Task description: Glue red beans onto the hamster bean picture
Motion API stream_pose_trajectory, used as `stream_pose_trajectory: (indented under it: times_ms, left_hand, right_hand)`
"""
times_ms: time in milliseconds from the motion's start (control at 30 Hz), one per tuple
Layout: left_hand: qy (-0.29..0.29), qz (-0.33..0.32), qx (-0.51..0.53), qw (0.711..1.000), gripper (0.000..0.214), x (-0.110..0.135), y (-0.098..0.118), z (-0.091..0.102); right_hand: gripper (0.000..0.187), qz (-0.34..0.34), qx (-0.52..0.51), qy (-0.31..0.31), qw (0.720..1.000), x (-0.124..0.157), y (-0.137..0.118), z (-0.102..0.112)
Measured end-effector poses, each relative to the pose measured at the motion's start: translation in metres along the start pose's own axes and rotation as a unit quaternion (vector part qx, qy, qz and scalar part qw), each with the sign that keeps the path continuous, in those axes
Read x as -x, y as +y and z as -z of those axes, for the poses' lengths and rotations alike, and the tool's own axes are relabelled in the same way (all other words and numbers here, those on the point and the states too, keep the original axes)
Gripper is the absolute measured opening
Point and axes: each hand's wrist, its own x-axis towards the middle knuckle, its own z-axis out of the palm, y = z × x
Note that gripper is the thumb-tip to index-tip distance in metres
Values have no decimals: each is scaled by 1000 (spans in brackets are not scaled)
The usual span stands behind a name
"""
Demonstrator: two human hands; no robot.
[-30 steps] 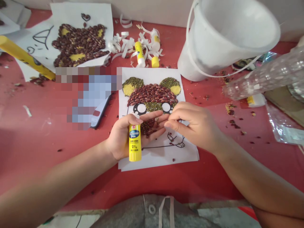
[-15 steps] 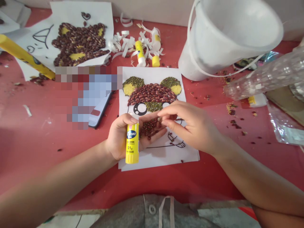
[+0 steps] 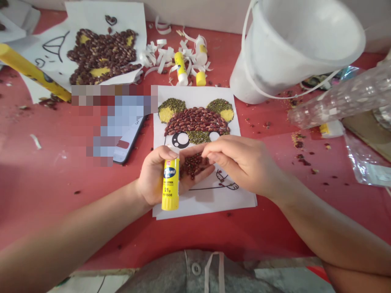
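My left hand is palm up, with a yellow glue stick clamped under the thumb. Small dark red beans lie heaped on its palm and fingers. My right hand pinches thumb and forefinger together at the edge of the heap; whatever is between the tips is too small to make out. Both hands hover over a paper sheet with an animal drawing. Red beans fill the drawing's forehead, green beans and yellow grains the ears. My hands hide the drawing's middle.
A phone lies left of the sheet. Behind are paper shreds, another glue stick and a bean-covered picture. A white bucket and clear plastic bottle stand right. Loose beans dot the red table.
My right hand has lowered slightly and its fingertips have closed together at the beans in my left palm. The left hand and glue stick stay almost still.
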Motion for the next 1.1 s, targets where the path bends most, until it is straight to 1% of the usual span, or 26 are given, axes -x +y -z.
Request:
stream_pose_trajectory:
  times_ms: [100, 200, 233, 367, 467, 533, 700, 800, 967, 1100]
  left_hand:
    - [5, 2, 1, 1000, 41, 0, 0, -1]
    - [-1, 9, -4, 1000, 45, -1, 1, -3]
    - [-3, 9, -2, 1000, 47, -1, 1, -3]
    - [2, 15, -12, 1000, 57, -2, 0, -6]
    - [9, 22, -26, 999, 61, -3, 0, -8]
    - [9, 21, -32, 999, 59, -2, 1, -7]
    - [6, 2, -36, 999, 47, -1, 1, -1]
    - [-1, -3, -31, 1000, 47, 0, 1, 2]
    - [-10, 18, -27, 999, 55, 1, 2, 1]
    - [-6, 17, -24, 1000, 53, 3, 2, -1]
  right_hand:
    - [22, 38, 24, -12, 999, -1, 0, -3]
    - [15, 71, 45, -29, 996, -3, 1, -5]
    - [15, 79, 52, -39, 995, -4, 1, -6]
    - [18, 86, 91, -66, 990, -5, 2, -9]
    - [18, 82, 100, -71, 989, -5, 2, -10]
    - [17, 69, 76, -65, 993, -6, 1, -9]
    - [12, 16, -24, -39, 999, -4, 2, 0]
    - [10, -11, -56, -18, 998, 0, 7, 3]
    - [9, -49, -65, 27, 996, 4, 18, 9]
    - [8, -103, -32, 93, 990, 11, 35, 18]
